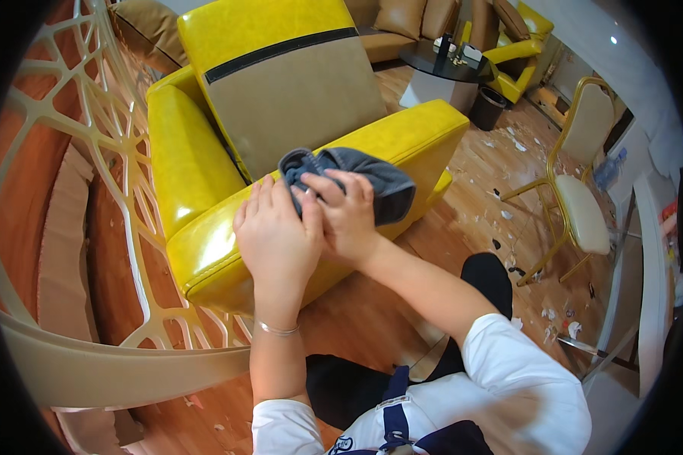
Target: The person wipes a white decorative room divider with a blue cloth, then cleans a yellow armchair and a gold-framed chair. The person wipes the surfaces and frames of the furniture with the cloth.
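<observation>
A dark grey-blue cloth (395, 190) lies bunched over the top of the yellow armrest (415, 128) of an armchair. My right hand (347, 213) grips the cloth, its fingers curled over the folds. Close beside it, my left hand (279, 233) has its back towards me, with the fingers pointing away over the armrest. Its thumb and index finger meet the cloth's left edge, and the thumb touches my right hand. Its palm is hidden, so a hold on the cloth cannot be made out. The chair's backrest (296, 102) is yellow and tan with a black band.
A cream lattice partition (128, 148) stands close on the left. To the right is a gold-framed chair (580, 213); paper scraps (574, 329) litter the wood floor (467, 222). Farther back are a dark oval table (427, 60), a waste bin (488, 108) and a brown sofa (370, 40).
</observation>
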{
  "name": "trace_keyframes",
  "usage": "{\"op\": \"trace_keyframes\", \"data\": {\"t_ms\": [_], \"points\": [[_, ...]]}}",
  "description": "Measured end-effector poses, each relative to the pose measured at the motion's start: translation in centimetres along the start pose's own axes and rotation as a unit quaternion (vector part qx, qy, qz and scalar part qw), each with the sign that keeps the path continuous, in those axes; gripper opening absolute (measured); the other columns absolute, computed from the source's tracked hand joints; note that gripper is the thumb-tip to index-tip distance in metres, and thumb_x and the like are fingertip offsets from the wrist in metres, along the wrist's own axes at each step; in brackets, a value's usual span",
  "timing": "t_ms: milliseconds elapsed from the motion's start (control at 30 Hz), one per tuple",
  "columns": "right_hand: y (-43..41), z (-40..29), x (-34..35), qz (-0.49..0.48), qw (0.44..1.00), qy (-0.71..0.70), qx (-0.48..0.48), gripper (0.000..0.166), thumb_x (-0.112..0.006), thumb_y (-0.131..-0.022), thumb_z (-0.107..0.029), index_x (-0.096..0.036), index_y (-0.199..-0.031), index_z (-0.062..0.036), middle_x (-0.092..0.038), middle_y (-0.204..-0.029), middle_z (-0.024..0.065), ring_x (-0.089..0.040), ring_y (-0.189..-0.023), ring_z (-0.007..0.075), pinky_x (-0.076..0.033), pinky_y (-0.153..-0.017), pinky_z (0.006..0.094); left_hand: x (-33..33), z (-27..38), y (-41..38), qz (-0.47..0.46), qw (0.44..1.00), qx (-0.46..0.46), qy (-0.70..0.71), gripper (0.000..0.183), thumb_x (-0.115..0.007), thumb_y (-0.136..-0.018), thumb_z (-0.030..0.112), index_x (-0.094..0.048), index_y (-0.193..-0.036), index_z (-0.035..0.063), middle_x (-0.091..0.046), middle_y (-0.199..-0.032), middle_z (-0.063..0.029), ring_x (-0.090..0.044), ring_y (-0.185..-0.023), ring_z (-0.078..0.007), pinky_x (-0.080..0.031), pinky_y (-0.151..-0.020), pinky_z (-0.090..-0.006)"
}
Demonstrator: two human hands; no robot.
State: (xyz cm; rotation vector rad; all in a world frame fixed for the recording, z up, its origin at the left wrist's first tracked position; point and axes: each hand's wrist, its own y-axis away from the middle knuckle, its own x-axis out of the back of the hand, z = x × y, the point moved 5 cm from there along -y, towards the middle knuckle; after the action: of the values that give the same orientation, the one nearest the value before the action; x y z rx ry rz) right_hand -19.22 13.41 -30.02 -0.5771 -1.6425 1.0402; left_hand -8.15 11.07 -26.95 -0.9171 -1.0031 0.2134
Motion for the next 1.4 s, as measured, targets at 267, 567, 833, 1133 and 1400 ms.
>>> {"op": "trace_keyframes", "data": {"t_ms": [267,567,833,1133,1400], "points": [[1.2,2.7,0.6,-0.032,0.993,-0.059,0.1,0.042,-0.063,-0.082,-0.033,-0.062,-0.119,-0.013,-0.055,-0.131,0.0036,-0.047,-0.121,0.0256,-0.035,-0.101,0.0418,-0.5,3.3,1.5,0.049,0.993,0.098,0.041,0.029,-0.06,-0.086,0.026,-0.067,-0.105,0.0044,-0.065,-0.122,-0.0147,-0.057,-0.118,-0.031,-0.03,-0.105,-0.048],[8.2,19.9,12.4,0.066,0.986,-0.154,-0.015,0.024,-0.068,-0.065,-0.004,-0.061,-0.088,-0.0026,-0.059,-0.094,0.012,-0.058,-0.093,0.0327,-0.05,-0.083,0.0404,-12.6,20.6,4.9,-0.069,0.847,0.156,0.503,0.013,-0.047,-0.098,0.001,-0.054,-0.108,-0.0002,-0.059,-0.115,-0.0092,-0.056,-0.1,-0.0154,-0.045,-0.087,-0.0262],[27.5,36.5,31.2,-0.212,0.917,-0.127,-0.313,0.067,-0.079,-0.07,-0.03,-0.052,-0.128,-0.0088,-0.066,-0.09,0.0109,-0.061,-0.086,0.0319,-0.042,-0.088,0.0449,-22.4,45.3,9.5,-0.278,0.798,0.0,0.534,0.011,-0.054,-0.094,0.0,-0.061,-0.103,0.0003,-0.062,-0.083,-0.0087,-0.059,-0.073,-0.012,-0.048,-0.068,-0.0255],[39.3,46.8,51.2,-0.084,0.807,-0.161,-0.562,0.032,-0.079,-0.079,-0.027,-0.062,-0.089,-0.002,-0.062,-0.074,0.0078,-0.058,-0.065,0.0163,-0.048,-0.064,0.0306,-30.5,69.0,13.5,-0.342,0.753,0.107,0.552,0.012,-0.054,-0.096,0.0,-0.061,-0.104,-0.0026,-0.068,-0.084,-0.0094,-0.065,-0.073,-0.0133,-0.051,-0.065,-0.0248],[42.7,53.6,61.1,0.055,0.872,0.239,-0.424,0.042,-0.075,-0.077,-0.016,-0.058,-0.112,-0.0012,-0.05,-0.121,0.0203,-0.048,-0.111,0.0367,-0.038,-0.099,0.0497,-33.3,88.2,19.3,-0.405,0.794,-0.184,0.414,0.07,-0.065,-0.085,0.037,-0.042,-0.139,-0.0009,-0.051,-0.132,-0.0225,-0.046,-0.123,-0.0432,-0.031,-0.104,-0.0583]]}}
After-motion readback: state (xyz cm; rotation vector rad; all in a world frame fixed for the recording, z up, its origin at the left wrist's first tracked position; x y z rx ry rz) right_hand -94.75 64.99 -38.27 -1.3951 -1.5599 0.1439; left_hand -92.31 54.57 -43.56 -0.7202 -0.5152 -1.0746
